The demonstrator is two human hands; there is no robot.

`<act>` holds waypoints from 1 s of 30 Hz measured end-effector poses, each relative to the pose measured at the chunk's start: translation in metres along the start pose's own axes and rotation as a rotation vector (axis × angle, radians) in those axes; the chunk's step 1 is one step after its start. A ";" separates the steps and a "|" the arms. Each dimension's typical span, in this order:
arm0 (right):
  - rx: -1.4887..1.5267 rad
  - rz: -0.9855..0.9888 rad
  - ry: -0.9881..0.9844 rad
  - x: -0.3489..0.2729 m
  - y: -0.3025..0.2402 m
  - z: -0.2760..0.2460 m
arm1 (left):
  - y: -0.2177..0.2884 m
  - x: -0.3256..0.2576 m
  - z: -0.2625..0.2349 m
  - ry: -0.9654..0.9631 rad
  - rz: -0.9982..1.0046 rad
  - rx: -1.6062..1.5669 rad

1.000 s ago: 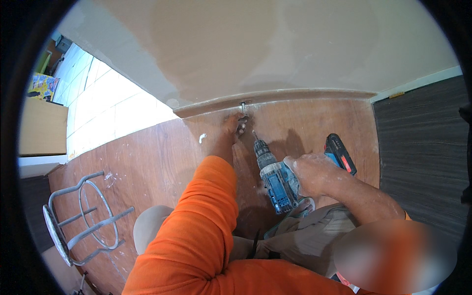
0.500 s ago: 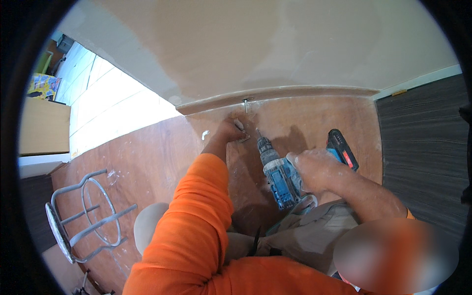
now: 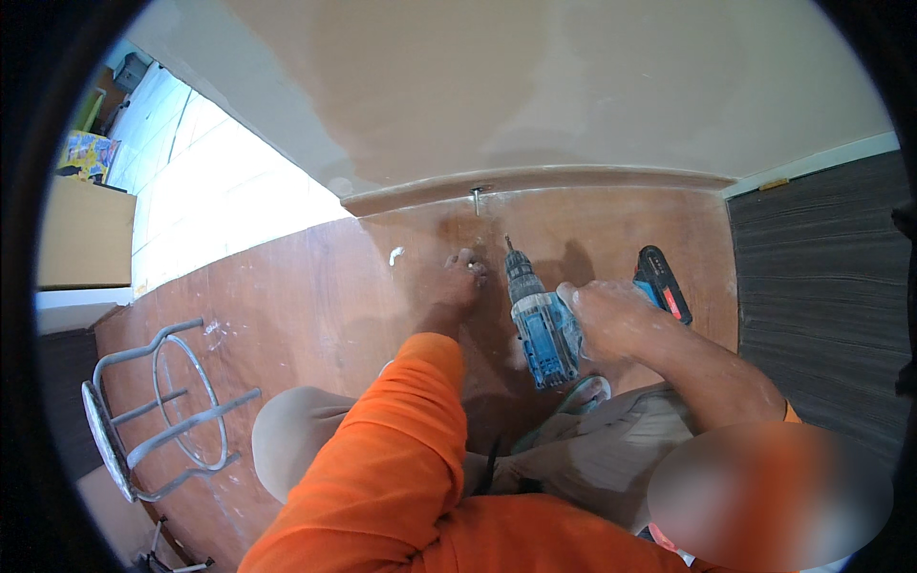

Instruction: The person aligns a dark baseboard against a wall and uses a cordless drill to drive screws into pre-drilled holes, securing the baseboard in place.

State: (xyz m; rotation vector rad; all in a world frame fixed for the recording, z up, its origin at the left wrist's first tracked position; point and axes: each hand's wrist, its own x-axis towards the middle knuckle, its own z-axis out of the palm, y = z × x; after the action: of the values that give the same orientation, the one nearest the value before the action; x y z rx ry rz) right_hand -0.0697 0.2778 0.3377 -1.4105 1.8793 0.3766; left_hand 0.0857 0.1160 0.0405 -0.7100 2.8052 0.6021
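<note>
My right hand (image 3: 607, 320) is closed round the grip of a blue cordless drill (image 3: 543, 334), with its dark battery pack (image 3: 664, 285) to the right of the hand. The drill's thin bit points away from me toward the wall base, short of touching it. Left of the chuck, my left hand (image 3: 461, 279) is low over the floor with its fingers curled together; a small pale spot shows at the fingertips, too small to name. Beyond both hands, a metal bolt (image 3: 477, 202) sticks out of the skirting at the wall's foot.
A round stool with metal legs (image 3: 191, 420) lies on its side at left. A white scrap (image 3: 396, 255) is on the brown floor (image 3: 315, 296). A dark wood-grain panel (image 3: 821, 258) borders the right, the pale wall (image 3: 592, 86) stands ahead, and white tiles (image 3: 220, 191) extend at upper left.
My left hand has drawn back slightly toward me from near the wall, its fingers now more curled. The drill has shifted a little upward in view, its bit nearer the wall.
</note>
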 end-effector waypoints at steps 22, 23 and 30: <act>-0.050 -0.005 0.179 0.106 0.046 0.068 | -0.019 0.092 -0.033 0.241 -0.759 -0.771; -0.050 -0.031 0.203 0.107 0.046 0.068 | -0.018 0.093 -0.023 0.260 -0.736 -0.865; -0.018 -0.068 0.232 0.123 0.037 0.068 | 0.004 0.072 -0.003 0.220 -0.660 -1.411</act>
State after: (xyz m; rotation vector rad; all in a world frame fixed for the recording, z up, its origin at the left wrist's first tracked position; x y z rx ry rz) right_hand -0.0919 0.2479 0.1974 -1.5818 2.0086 0.2035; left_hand 0.0211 0.0877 0.0248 -1.7999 1.6238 2.3574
